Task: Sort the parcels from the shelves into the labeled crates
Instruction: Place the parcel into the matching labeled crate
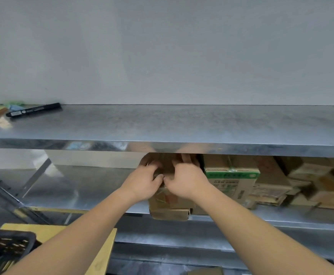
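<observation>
— Metal shelving (182, 126) against a grey wall. Where's the parcel?
— On the lower shelf (78, 187), its front edge overhanging. Both hands grip the cardboard parcel (169, 205): left hand (144, 183) and right hand (186, 181), fingers curled over its top.
— Right of the hands?
— More boxes (233, 179). A black marker (34, 110) lies up-left.

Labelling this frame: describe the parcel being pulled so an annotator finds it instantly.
Find the metal shelving and go to the lower shelf under the top one. At the left end of the cardboard row there, the brown box sticks out past the shelf edge, gripped by both hands, left and right; its neighbour carries a green-and-white label.
</observation>
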Available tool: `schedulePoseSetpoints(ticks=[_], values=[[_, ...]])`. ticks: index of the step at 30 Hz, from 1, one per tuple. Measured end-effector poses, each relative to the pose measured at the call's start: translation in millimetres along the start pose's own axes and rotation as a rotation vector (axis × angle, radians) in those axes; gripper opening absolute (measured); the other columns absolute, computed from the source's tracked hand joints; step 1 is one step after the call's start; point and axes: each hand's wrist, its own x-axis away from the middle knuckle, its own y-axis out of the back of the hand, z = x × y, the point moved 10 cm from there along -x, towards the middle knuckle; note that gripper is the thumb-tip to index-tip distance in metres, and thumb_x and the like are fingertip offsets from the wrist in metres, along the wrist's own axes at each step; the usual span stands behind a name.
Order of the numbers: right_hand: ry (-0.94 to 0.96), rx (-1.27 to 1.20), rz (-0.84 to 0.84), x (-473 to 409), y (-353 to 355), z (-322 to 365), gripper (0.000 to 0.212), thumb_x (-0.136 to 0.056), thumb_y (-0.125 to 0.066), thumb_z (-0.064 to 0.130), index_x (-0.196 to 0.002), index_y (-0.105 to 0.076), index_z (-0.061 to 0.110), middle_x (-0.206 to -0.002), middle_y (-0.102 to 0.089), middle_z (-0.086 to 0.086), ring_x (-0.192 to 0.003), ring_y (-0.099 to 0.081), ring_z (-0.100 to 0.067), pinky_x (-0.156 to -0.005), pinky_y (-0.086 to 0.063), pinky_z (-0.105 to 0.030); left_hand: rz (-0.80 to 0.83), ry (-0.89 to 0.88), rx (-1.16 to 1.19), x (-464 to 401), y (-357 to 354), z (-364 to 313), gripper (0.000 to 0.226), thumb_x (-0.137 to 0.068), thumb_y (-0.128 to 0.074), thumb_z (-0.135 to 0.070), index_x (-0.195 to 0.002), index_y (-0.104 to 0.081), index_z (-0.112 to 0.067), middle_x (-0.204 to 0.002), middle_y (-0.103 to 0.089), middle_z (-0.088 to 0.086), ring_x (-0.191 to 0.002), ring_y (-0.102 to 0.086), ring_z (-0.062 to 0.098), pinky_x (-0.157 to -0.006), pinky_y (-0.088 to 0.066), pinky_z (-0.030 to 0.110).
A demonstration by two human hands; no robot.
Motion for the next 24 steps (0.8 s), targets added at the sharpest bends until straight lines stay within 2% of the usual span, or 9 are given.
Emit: schedulePoseSetpoints(ticks=[3, 6, 10, 13, 16, 18, 20, 22, 24], values=[[0.049, -0.006, -0.001, 5, -3, 3, 0.074, -0.085, -0.061, 0.054, -0.152, -0.045, 0.029, -0.163, -0.032, -0.007, -0.141, -0.044, -0.034, -0.118, -0.032, -0.047, 0.032, 0.018, 0.004, 14, 2, 11, 0.038, -0.087, -0.056, -0.047, -0.123, -0.055, -0.034, -0.136, -0.045, -0.001, -0.108, -0.059, 0.022, -0.092, -0.049, 0.034], [0.035, -0.104, -0.026, 14, -12, -9, 0.088, -0.077, -0.065, 0.062, -0.157, -0.036, 0.039, -0.172, -0.007, 0.005, -0.148, -0.032, -0.037, -0.122, -0.03, -0.043, 0.063, 0.032, 0.034, 35, 4, 26, 0.051, -0.077, -0.05, -0.062, -0.124, -0.047, -0.043, -0.13, -0.041, -0.006, -0.099, -0.06, 0.015, -0.088, -0.049, 0.031], [0.048, -0.239, 0.045, 26, -34, -12, 0.096, -0.072, -0.059, 0.078, -0.157, -0.031, 0.044, -0.169, -0.001, 0.02, -0.152, -0.028, -0.021, -0.116, -0.029, -0.027, 0.086, -0.039, 0.034, 54, 4, 38, 0.069, -0.08, -0.051, -0.067, -0.144, -0.038, -0.046, -0.154, -0.017, -0.01, -0.128, -0.052, 0.019, -0.106, -0.042, 0.027], [0.046, -0.314, 0.029, 34, -43, -3, 0.092, -0.08, -0.068, 0.069, -0.159, -0.03, 0.041, -0.169, 0.007, 0.022, -0.155, -0.02, -0.013, -0.114, -0.021, -0.02, 0.15, 0.052, 0.135, 63, -4, 53, 0.066, -0.085, -0.059, -0.06, -0.144, -0.031, -0.056, -0.165, 0.002, 0.002, -0.147, -0.031, 0.029, -0.11, -0.032, 0.028], [-0.002, -0.341, 0.023, 43, -50, 6, 0.09, -0.078, -0.076, 0.063, -0.156, -0.033, 0.047, -0.165, 0.021, 0.019, -0.152, -0.026, -0.016, -0.116, -0.02, -0.021, 0.142, 0.062, 0.238, 72, -4, 57, 0.064, -0.082, -0.065, -0.048, -0.139, -0.036, -0.055, -0.156, -0.029, 0.01, -0.149, -0.025, 0.03, -0.103, -0.031, 0.025], [-0.03, -0.378, 0.037, 52, -53, 13, 0.09, -0.073, -0.08, 0.063, -0.15, -0.035, 0.054, -0.168, 0.012, 0.008, -0.149, -0.032, -0.02, -0.121, -0.022, -0.027, 0.095, 0.015, 0.249, 81, 2, 59, 0.058, -0.082, -0.066, -0.048, -0.134, -0.041, -0.05, -0.138, -0.049, 0.001, -0.133, -0.044, 0.022, -0.095, -0.035, 0.026], [-0.008, -0.382, 0.03, 61, -55, 24, 0.089, -0.07, -0.083, 0.064, -0.146, -0.04, 0.053, -0.16, -0.022, 0.001, -0.142, -0.043, -0.017, -0.123, -0.033, -0.036, 0.072, 0.003, 0.256, 93, 5, 64, 0.046, -0.089, -0.064, -0.049, -0.13, -0.045, -0.047, -0.131, -0.052, -0.003, -0.122, -0.049, 0.017, -0.092, -0.036, 0.026], [0.024, -0.405, -0.002, 69, -57, 34, 0.078, -0.072, -0.086, 0.058, -0.14, -0.048, 0.051, -0.141, -0.04, 0.009, -0.127, -0.049, -0.005, -0.119, -0.038, -0.035, 0.076, 0.005, 0.271, 105, 8, 72, 0.038, -0.091, -0.064, -0.047, -0.126, -0.049, -0.044, -0.127, -0.053, -0.005, -0.121, -0.047, 0.014, -0.093, -0.037, 0.025], [0.024, -0.412, -0.043, 75, -59, 42, 0.06, -0.08, -0.083, 0.05, -0.13, -0.051, 0.055, -0.132, -0.042, 0.015, -0.116, -0.049, 0.007, -0.117, -0.039, -0.033, 0.103, 0.021, 0.288, 118, 11, 80, 0.042, -0.087, -0.07, -0.049, -0.123, -0.048, -0.045, -0.125, -0.052, -0.008, -0.121, -0.046, 0.012, -0.095, -0.039, 0.027]])
